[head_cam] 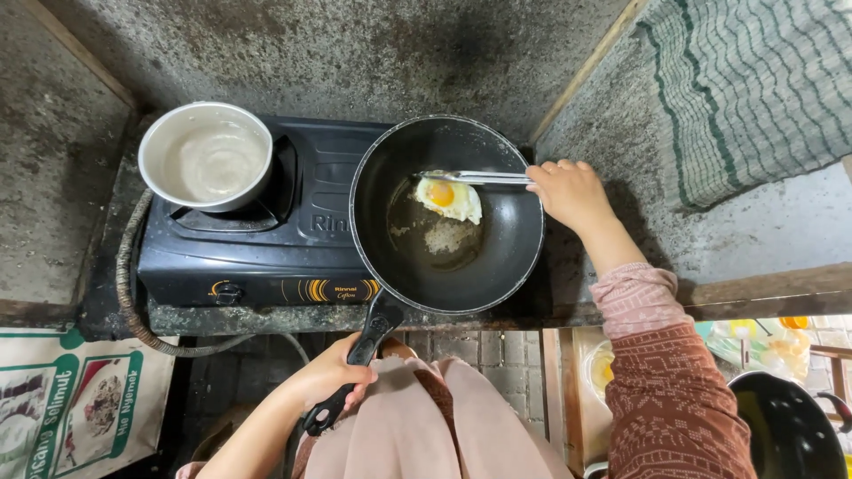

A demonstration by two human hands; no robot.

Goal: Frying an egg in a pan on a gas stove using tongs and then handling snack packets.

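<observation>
A black frying pan [510,239] sits on the right burner of a dark two-burner gas stove [266,257]. In it a fried egg [450,199] lies in a pool of oil, toward the far side. My left hand [333,377] grips the pan's black handle [368,337] at the near edge. My right hand [572,191] holds a metal spatula [475,177] flat across the pan, its blade at the egg's far edge.
A pale metal pot [206,158] with whitish liquid stands on the left burner. A grey hose [129,293] loops off the stove's left side. Stained concrete walls close in on all sides. A green-striped cloth [754,89] hangs at right. Another black pan [790,426] sits at lower right.
</observation>
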